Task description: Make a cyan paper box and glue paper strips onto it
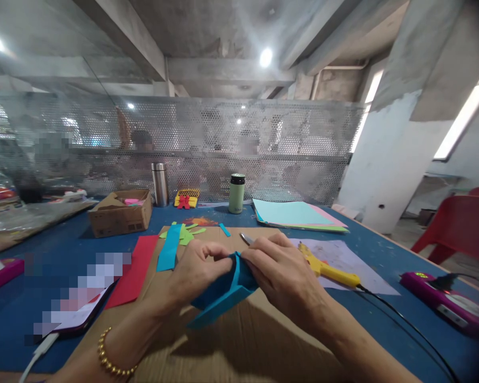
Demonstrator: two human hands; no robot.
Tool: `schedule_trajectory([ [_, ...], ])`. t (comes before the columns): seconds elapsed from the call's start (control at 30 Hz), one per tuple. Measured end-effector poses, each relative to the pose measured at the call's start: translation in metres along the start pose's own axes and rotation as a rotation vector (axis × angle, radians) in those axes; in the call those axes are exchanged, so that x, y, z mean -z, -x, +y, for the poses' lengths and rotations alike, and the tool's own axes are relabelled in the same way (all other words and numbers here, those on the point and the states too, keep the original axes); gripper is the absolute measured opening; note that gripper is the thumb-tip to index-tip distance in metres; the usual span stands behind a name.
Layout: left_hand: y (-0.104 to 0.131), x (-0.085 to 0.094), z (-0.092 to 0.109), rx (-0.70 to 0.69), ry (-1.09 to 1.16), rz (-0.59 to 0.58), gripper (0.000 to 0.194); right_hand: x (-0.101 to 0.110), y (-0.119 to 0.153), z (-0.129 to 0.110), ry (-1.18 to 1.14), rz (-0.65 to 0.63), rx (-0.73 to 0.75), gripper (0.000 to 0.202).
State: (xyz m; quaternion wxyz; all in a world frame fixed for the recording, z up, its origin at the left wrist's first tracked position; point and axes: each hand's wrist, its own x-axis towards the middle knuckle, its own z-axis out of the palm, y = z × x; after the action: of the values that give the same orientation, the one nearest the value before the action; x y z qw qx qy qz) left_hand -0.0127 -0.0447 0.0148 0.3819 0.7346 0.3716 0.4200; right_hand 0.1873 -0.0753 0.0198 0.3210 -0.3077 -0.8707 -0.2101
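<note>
A folded blue paper piece point(223, 306) hangs between my hands above a brown cardboard sheet point(223, 354). My left hand point(197, 268) pinches its upper left edge with thumb and forefinger. On the other side, my right hand point(281, 271) grips its upper right part, the fingers pressed together. Just beyond my right hand lies a metal blade-like tool point(246, 239), partly hidden. A yellow glue gun point(331, 271) rests on a lilac sheet point(351, 260) to the right. Blue strips point(171, 247) and green paper cutouts point(189, 233) lie behind my left hand.
Red paper point(138, 271) and a phone point(88, 303) are at left. Behind stand a cardboard box point(122, 215), a steel flask point(160, 186) and a green bottle point(236, 196). Coloured sheets point(295, 214) lie at back right. A magenta power strip point(443, 303), with a cable, sits at right.
</note>
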Motion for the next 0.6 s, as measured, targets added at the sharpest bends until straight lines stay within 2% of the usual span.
schedule_trajectory([
  [0.17,-0.001,0.000,-0.002,-0.026,-0.011,0.003,0.019,0.001,-0.002,0.001,-0.287,0.070,-0.119,0.016],
  [0.3,0.000,0.000,-0.002,-0.049,-0.028,-0.009,0.020,0.001,-0.003,0.004,-0.491,0.037,-0.290,0.010],
  [0.47,0.001,0.000,-0.001,-0.104,-0.058,-0.034,0.020,-0.002,-0.001,0.009,-0.597,-0.033,-0.457,0.008],
  [0.6,0.001,0.000,-0.004,-0.120,-0.088,-0.062,0.019,-0.005,0.002,0.013,-0.647,-0.039,-0.503,0.005],
])
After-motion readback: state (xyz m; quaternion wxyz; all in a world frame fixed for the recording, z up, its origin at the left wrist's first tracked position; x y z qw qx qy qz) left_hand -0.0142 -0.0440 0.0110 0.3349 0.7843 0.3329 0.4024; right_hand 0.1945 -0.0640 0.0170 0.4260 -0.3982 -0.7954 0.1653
